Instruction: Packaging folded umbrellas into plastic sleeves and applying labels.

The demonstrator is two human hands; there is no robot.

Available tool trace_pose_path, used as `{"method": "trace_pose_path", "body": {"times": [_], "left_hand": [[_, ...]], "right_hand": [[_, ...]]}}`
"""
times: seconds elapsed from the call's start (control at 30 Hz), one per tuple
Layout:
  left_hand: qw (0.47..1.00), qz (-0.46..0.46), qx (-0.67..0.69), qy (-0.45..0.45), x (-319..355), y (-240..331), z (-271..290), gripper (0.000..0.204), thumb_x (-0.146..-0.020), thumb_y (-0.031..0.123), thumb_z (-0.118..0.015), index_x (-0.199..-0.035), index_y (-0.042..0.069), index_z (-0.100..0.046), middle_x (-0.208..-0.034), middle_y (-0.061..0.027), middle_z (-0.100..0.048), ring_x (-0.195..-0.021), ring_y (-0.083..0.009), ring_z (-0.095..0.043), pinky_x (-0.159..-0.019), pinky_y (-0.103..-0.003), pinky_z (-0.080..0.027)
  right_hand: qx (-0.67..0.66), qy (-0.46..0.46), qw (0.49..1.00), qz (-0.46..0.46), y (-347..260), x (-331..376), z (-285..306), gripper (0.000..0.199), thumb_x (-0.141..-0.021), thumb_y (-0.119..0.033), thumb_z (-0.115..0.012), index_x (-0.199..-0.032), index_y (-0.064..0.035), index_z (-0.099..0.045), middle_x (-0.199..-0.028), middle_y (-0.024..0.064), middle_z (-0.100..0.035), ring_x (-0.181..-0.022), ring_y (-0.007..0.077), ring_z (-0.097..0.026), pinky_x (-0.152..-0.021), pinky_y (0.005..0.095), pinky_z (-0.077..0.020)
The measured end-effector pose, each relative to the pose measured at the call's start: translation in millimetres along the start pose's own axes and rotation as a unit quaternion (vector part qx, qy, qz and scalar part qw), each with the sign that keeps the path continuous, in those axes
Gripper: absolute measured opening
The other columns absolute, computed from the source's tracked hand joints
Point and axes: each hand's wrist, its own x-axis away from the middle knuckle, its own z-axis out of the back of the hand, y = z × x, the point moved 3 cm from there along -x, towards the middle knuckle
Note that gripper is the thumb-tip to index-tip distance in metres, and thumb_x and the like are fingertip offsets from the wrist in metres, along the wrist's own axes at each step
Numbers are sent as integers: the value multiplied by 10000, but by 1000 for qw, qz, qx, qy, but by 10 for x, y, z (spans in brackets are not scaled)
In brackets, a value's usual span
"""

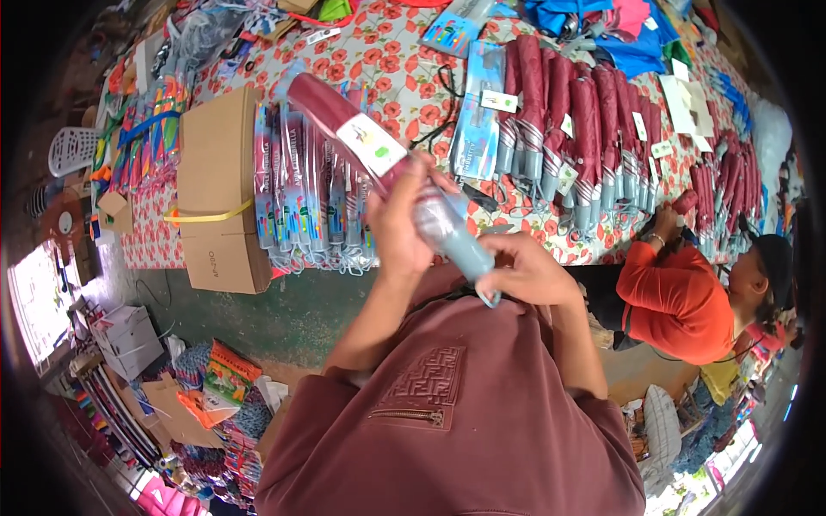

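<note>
the left hand (397, 225) grips a folded maroon umbrella (379, 155) in a clear plastic sleeve around its middle, fingers (422, 176) wrapped tight over it. the umbrella is held in the air above the table's edge, tilted with its maroon end up toward the upper left and its grey-blue handle end (469, 258) down toward the chest. the right hand (529, 271) closes on that lower end, fingers curled around the sleeve's tip. a white tag (372, 144) sits on the umbrella. on the table (404, 95) with its red-flowered cloth lie a row of sleeved umbrellas (314, 193), beside a cardboard box (219, 185), and a row of bare maroon umbrellas (585, 129). a person in an orange shirt (675, 297) works at the right.
</note>
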Motion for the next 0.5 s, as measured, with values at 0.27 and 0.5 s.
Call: {"method": "trace_pose_path", "body": {"times": [0.27,0.5], "left_hand": [[957,-54,-265,102,-34,39,398,335,-921,57,-606,-1247,30,-535,-898,-78,-628,-704,-150,-579,-664,-291,-505],[741,-134,-627,198,-200,602,1341,521,-880,76,-626,-1384,30,-502,-954,-172,-698,-638,-259,-619,-604,-391,-518]], "right_hand": [[100,87,991,-34,269,-191,-86,261,-919,-163,-737,-1112,-3,-662,-818,36,-642,-699,140,-566,-656,273,-472],[287,76,953,-67,354,-218,-19,345,-932,-211,-717,-1171,23,-636,-819,114,-690,-676,241,-618,-648,345,-490]]}}
